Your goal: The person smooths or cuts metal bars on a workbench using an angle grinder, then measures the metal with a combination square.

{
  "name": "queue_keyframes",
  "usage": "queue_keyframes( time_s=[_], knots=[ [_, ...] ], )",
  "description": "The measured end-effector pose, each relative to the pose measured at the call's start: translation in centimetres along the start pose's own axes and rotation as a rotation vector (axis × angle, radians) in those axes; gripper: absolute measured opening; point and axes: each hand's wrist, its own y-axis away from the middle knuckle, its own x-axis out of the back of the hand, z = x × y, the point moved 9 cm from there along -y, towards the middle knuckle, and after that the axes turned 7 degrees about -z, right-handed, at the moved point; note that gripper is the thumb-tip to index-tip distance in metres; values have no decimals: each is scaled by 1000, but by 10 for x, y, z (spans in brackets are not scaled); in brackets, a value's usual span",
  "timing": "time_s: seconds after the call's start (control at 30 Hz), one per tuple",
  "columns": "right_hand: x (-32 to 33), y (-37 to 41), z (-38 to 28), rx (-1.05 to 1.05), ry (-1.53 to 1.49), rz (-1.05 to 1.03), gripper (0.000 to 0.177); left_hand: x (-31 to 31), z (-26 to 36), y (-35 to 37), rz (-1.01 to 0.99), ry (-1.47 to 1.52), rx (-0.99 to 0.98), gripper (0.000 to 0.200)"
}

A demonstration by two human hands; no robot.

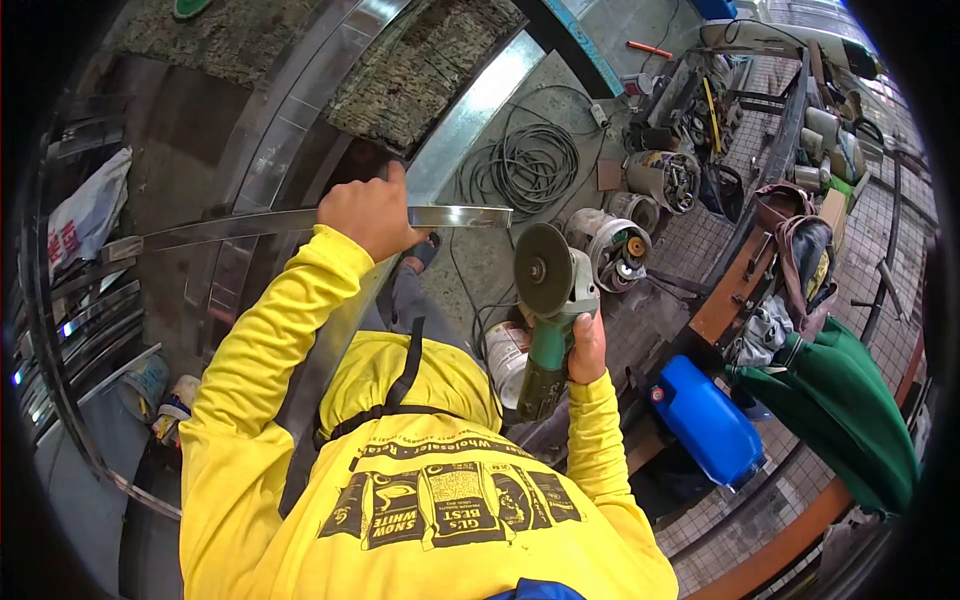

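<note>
Yellow shirt [430, 500]; grinder [552, 300] just beside strip [460, 216] end

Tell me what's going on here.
A person in a yellow long-sleeved shirt is working metal with both hands. The left hand grips a long, shiny metal strip and holds it out roughly level. The right hand holds a green angle grinder by its body, disc up, close to the strip's free end and apparently not touching it. On the floor beyond lie a coil of cable and a blue container.
</note>
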Motion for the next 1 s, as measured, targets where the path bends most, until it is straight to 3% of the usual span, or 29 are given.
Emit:
queue_keyframes(
  time_s=[0.13, 1.0],
  knots=[
    [4, -4, 5, -38, 23, -14, 89, 1, 1, 1, -24, 0, 7, 102],
    [7, -8, 12, -100, 102, 13, 93, -6, -2, -3, 23, 13, 12, 90]
  ],
)
